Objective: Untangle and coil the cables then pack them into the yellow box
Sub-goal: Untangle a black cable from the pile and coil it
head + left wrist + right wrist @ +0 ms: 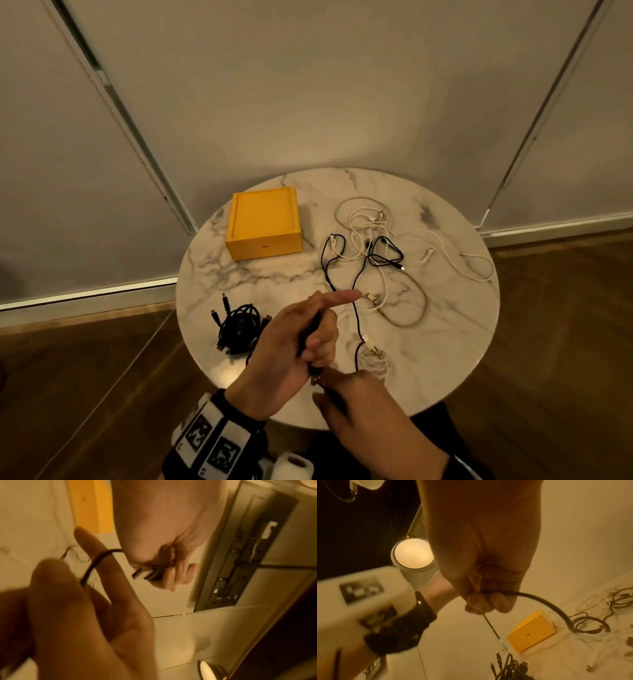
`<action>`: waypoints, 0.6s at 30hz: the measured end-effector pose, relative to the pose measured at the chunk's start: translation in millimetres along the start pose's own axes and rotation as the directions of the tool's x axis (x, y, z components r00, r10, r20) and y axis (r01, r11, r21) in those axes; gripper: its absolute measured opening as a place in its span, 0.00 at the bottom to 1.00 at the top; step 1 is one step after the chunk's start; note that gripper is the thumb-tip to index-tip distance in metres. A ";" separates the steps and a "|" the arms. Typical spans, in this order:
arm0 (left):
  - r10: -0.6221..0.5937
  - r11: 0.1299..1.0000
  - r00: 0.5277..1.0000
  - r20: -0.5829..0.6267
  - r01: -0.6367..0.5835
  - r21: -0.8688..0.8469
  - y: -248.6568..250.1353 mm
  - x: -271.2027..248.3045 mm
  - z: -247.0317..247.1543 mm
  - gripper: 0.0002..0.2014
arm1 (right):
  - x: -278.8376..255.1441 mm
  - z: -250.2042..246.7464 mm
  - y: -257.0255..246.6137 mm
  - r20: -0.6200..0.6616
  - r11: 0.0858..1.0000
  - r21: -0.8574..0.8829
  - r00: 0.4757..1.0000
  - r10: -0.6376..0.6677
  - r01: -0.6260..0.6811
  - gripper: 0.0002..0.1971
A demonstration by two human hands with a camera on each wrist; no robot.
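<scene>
Left hand [294,342] is gripping black cable [356,308] wraps; right hand [359,407] is pinching its plug, likely feeding a coil. The cable is trailing toward the tangle right of the box [263,222].

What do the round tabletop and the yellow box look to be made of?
The round white tabletop looks like polished marble or a marble-look slab: grey veins and a soft sheen. The square yellow box looks like matte card or painted wood: flat, even colour, crisp edges, no gloss; which of the two cannot be told.
</scene>
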State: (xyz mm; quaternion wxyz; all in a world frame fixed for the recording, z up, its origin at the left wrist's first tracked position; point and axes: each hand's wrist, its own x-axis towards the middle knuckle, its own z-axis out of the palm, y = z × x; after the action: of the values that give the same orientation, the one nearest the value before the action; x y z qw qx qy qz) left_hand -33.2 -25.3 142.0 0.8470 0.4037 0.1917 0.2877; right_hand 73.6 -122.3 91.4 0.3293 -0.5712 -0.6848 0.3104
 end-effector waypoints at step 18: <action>0.246 0.250 0.958 0.145 -0.207 0.946 -20.5 12.1 -5.2 0.19 | 3.4 -104.2 -10.1 -0.007 0.941 -0.332 0.997 -0.076 0.069 0.08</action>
State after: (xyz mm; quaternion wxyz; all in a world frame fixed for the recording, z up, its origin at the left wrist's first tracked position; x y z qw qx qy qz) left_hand -20.1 -24.9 121.5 0.3849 0.8461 0.2788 0.2413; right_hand 151.2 -115.4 161.4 0.2466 -0.5960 -0.7444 0.1729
